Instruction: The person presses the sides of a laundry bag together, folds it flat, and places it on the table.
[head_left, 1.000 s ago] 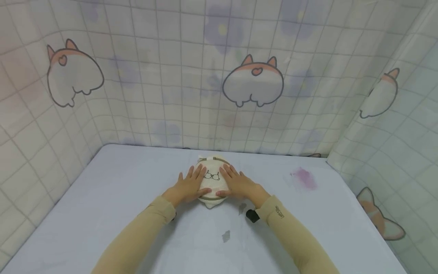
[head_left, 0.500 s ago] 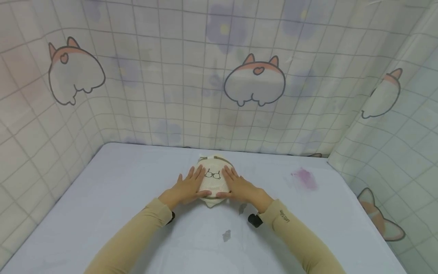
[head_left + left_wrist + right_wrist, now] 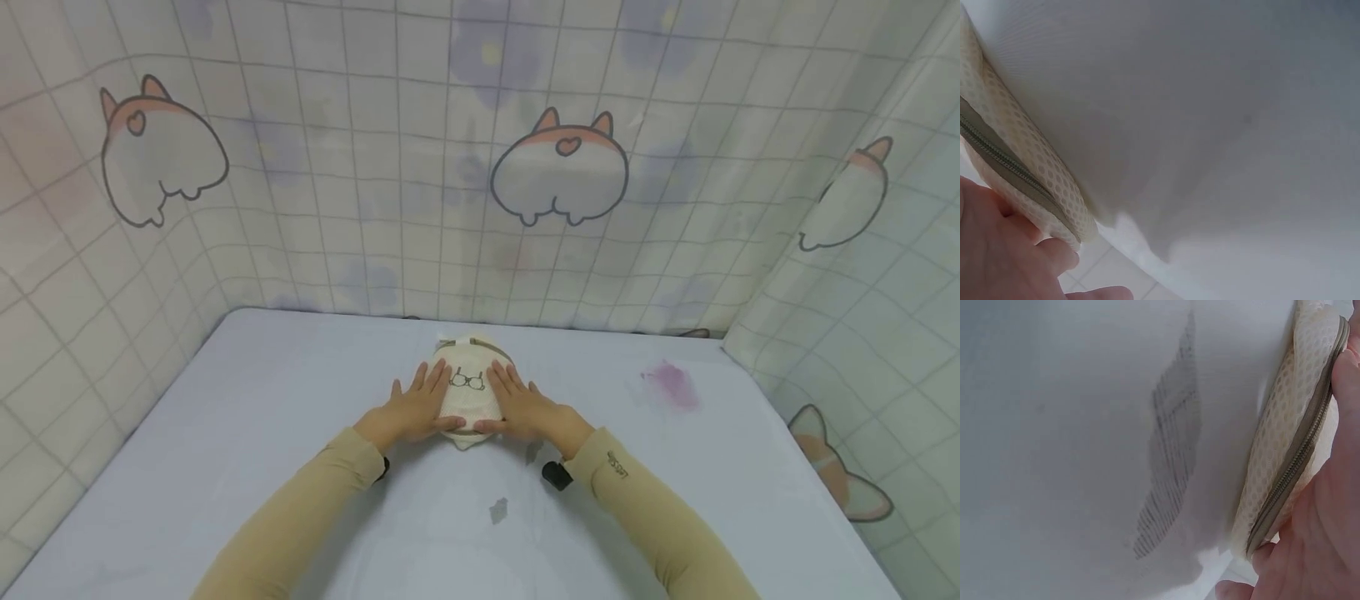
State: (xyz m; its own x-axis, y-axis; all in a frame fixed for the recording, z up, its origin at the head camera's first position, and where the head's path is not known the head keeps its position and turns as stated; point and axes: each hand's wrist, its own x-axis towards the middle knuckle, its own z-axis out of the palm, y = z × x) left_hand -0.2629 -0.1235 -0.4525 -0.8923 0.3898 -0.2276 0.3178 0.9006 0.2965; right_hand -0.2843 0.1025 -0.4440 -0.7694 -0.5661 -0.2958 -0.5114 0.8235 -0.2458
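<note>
A round cream mesh bag (image 3: 471,400) with a brown zip round its edge and a glasses drawing on top lies near the table's far side. My left hand (image 3: 411,410) rests on its left part, fingers straight and spread. Mirroring it, my right hand (image 3: 527,410) rests on the right part, the two thumbs pointing toward each other at the near edge. In the left wrist view the zip and mesh side wall (image 3: 1035,156) show beside my palm. The right wrist view has the bag's zipped side (image 3: 1285,444) along my fingers. The bag's underside is hidden.
The bag lies on a white table (image 3: 300,367) with grey marks (image 3: 498,511) in front of it and a pink stain (image 3: 672,385) at the right. Patterned curtains (image 3: 375,183) hang close behind and on both sides. Dark wrist devices (image 3: 557,475) sit under the sleeves.
Both hands stay on the bag with little movement. The bag's top looks slightly shifted under the fingers, and the whole view moves a little as the head moves.
</note>
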